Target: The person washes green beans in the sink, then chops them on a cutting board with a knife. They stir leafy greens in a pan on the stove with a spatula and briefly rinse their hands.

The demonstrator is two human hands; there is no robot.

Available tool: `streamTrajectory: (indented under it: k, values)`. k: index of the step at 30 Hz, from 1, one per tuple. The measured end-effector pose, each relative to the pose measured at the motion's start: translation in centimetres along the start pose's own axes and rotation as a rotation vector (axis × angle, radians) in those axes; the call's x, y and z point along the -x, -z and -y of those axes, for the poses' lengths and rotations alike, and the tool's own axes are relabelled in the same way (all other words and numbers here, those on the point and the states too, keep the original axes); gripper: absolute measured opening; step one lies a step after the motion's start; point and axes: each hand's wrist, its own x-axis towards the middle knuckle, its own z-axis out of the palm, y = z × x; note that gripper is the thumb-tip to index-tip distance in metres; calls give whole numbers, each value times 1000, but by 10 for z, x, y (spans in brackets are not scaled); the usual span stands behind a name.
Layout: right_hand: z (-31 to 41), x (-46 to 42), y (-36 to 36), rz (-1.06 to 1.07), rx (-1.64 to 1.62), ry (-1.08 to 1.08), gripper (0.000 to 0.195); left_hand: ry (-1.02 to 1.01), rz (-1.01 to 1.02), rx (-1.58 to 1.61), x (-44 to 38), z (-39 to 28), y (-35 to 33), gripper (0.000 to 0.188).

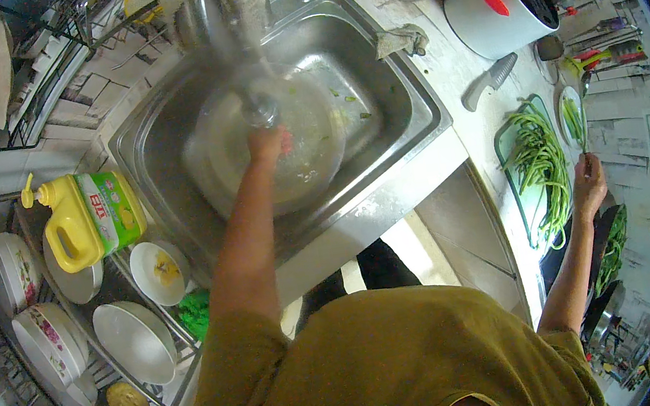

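Note:
My left hand is at the end of the metal faucet, over a large clear round bowl in the steel sink. Blur and the faucet hide its grip; something pinkish-red shows beside the fingers. On the right, my right hand pinches a thin, long item, too small to name, beside a small oval dish of cut green pieces. Long green beans lie heaped on a glass-like board left of that hand. Small green scraps lie in the sink.
A knife lies beyond the beans, near a white utensil holder. A grey cloth hangs on the sink's rim. Left of the sink are a yellow detergent jug and a rack of white bowls. Leafy greens lie at right.

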Motion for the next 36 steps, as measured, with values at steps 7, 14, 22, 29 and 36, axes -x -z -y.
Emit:
streamTrajectory:
  k: [7, 14, 22, 29, 36]
  values:
    - [-49, 40, -50, 130, 266, -60, 20, -156, -258, -861, 102, 11, 91, 40]
    - [200, 54, -116, 472, -690, 165, 28, -34, -521, -1006, 147, 24, 99, 61]
    - [340, 87, -330, 799, -693, 216, 48, -79, -637, -279, 40, 115, 143, 54]
    - [349, 83, -299, 950, -925, -241, 21, -3, -647, -249, 23, 106, 131, 44]
    - [391, 47, -193, 927, -1135, -345, 13, 102, -317, -658, -2, 121, 113, 43]
